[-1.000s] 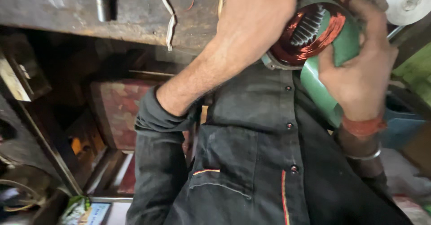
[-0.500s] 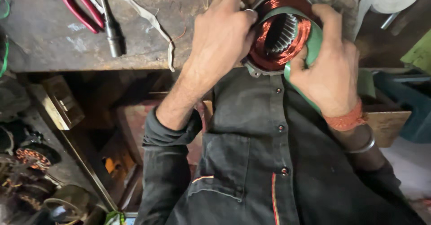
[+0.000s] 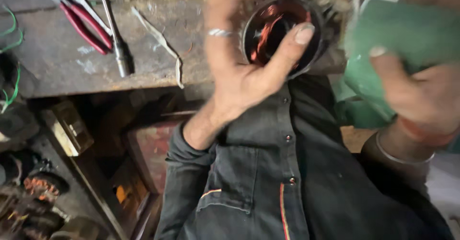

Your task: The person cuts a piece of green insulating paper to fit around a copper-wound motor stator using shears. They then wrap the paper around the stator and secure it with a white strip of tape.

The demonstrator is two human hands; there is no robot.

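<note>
Red-handled pliers [image 3: 81, 22] and a steel socket driver [image 3: 114, 29] lie on the worn workbench [image 3: 57, 62], well left of the work. Next comes the left hand [image 3: 239, 77], fingers spread wide, thumb laid across the mouth of a round motor stator [image 3: 282, 29] with copper windings, which sits at the bench edge. Furthest right, the right hand [image 3: 421, 96] curls around a blurred green housing [image 3: 397, 43]. Judging by this, the stator is being handled against its housing; a steadier, firmer hold on both seems needed.

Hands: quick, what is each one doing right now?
Left hand: open, fingers spread, thumb on the rim of the copper-wound motor stator.
Right hand: closed around the green housing.
</note>
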